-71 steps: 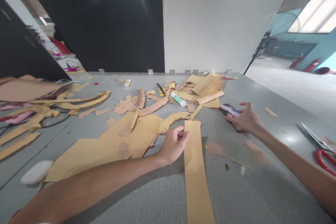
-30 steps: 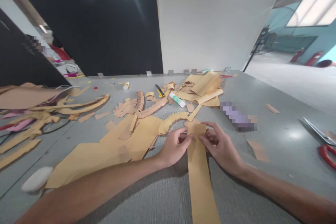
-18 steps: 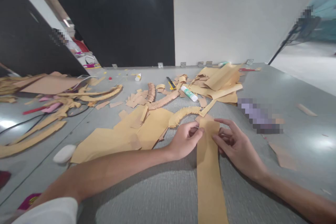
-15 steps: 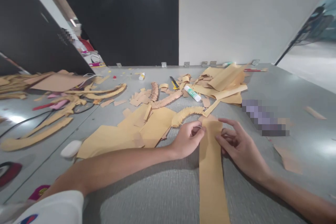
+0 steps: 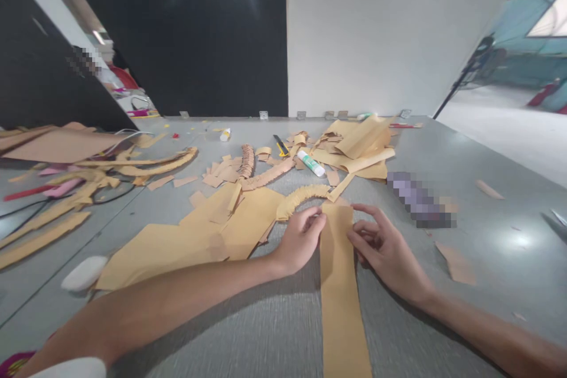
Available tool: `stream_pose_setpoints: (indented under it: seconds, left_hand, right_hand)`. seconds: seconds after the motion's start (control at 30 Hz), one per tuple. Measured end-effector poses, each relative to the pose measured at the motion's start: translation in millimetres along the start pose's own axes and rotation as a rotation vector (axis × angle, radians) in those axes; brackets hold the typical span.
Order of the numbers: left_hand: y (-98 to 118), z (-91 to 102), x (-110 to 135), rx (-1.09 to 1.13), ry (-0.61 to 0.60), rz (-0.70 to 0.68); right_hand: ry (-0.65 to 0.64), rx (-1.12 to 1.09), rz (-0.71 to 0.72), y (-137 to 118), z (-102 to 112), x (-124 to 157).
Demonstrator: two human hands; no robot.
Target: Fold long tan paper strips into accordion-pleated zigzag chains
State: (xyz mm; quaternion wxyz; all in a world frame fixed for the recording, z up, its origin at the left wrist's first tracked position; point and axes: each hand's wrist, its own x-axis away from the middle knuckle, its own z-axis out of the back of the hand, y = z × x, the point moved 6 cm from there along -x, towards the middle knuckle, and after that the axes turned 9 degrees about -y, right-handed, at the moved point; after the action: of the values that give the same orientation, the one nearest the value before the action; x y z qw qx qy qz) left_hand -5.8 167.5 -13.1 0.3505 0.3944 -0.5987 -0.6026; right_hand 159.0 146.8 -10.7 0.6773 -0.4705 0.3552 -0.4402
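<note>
A long strip of brown kraft paper (image 5: 342, 295) runs from the table's middle toward me and out of the bottom of the view. My left hand (image 5: 297, 243) is closed, thumb and forefinger pinching the strip's upper left edge. On the other side my right hand (image 5: 387, 251) holds the right edge with its thumb, the forefinger reaching to the top right corner and the other fingers curled. Just beyond the strip's far end lies a curved, pleated paper piece (image 5: 303, 198), with a narrow paper strip (image 5: 342, 186) beside it.
A glue stick (image 5: 311, 163) and a yellow-black box cutter (image 5: 280, 146) lie farther back among paper scraps. Large paper sheets (image 5: 155, 251) spread on the left, near a white rounded object (image 5: 84, 273). More crumpled paper (image 5: 365, 144) sits back right. Panels (image 5: 354, 35) stand behind the table.
The whole view has turned slightly right, so things sit farther left. Both hands keep about the same places on the paper strip.
</note>
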Motion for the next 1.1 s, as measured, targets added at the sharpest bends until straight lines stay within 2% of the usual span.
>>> stream_pose_setpoints:
  seconds: [0.43, 0.7, 1.1]
  left_hand:
    - [-3, 0.2, -1, 0.016, -0.011, 0.001]
    - [3, -7.2, 0, 0.074, -0.086, -0.015]
    - [10, -6.9, 1, 0.069, -0.065, -0.03]
  right_hand:
    - [-0.001, -0.037, 0.017, -1, -1, 0]
    - [-0.002, -0.038, 0.031, -2, -1, -1]
    - [-0.007, -0.074, 0.023, -2, -1, -3]
